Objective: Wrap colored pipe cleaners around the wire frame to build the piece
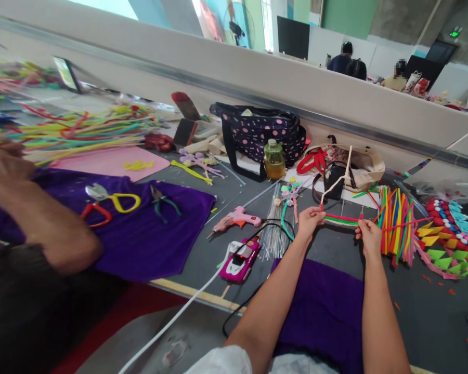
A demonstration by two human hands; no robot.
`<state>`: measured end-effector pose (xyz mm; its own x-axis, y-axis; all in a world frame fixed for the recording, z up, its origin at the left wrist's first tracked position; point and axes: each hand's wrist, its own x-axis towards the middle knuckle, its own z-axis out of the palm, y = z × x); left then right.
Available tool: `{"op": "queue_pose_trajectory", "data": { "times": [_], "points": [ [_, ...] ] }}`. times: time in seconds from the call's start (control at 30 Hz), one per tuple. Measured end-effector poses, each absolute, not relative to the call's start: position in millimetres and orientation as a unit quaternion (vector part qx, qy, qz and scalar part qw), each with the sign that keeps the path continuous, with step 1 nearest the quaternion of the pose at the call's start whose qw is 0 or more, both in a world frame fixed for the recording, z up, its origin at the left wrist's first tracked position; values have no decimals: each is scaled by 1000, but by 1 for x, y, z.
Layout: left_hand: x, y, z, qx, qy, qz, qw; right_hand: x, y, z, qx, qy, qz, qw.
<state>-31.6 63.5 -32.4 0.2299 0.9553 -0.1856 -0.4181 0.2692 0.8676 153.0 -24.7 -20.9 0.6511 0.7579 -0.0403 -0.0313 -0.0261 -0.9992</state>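
Note:
Between my two hands stretches a short bundle of red, green and white pipe cleaners (341, 219). My left hand (311, 222) pinches its left end, where a cream fuzzy stem (334, 185) rises, bent, toward the upper right. The right end is gripped by the closed fingers of my right hand (368, 236), and a thin wire tip stands up there. A red stem (405, 224) runs off rightward near that hand. Just right of it lies a stack of multicoloured pipe cleaners (397, 226). A purple cloth (322, 306) lies under my forearms.
Left of my arms are a pink glue gun (236, 221), a magenta toy car (239, 261), clear sticks (275, 234) and cables. Behind stand a jar (274, 160) and a dotted bag (257, 132). A co-worker's blurred arm (58, 228) is near pliers (164, 202) at left.

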Motion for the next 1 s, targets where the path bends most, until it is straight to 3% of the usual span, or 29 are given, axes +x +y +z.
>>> {"op": "queue_pose_trajectory", "data": {
  "times": [0.17,0.27,0.33,0.4,0.53,0.77,1.0],
  "points": [
    [-29,67,-38,351,381,499,695,158,-30,-16,-707,-337,250,570],
    [-28,68,-41,355,393,494,690,181,-46,1,-771,-373,91,509],
    [-27,68,-43,358,399,490,687,203,-58,12,-815,-383,-32,434],
    [-27,69,-43,360,401,490,685,225,-67,19,-855,-396,-76,327],
    [-28,69,-41,352,409,486,687,258,-70,17,-838,-516,-110,140],
    [-29,69,-38,336,409,486,695,249,-46,38,-764,-616,-172,83],
    [-29,68,-37,329,399,491,701,197,-8,67,-728,-670,-116,-81]
  ]
}}
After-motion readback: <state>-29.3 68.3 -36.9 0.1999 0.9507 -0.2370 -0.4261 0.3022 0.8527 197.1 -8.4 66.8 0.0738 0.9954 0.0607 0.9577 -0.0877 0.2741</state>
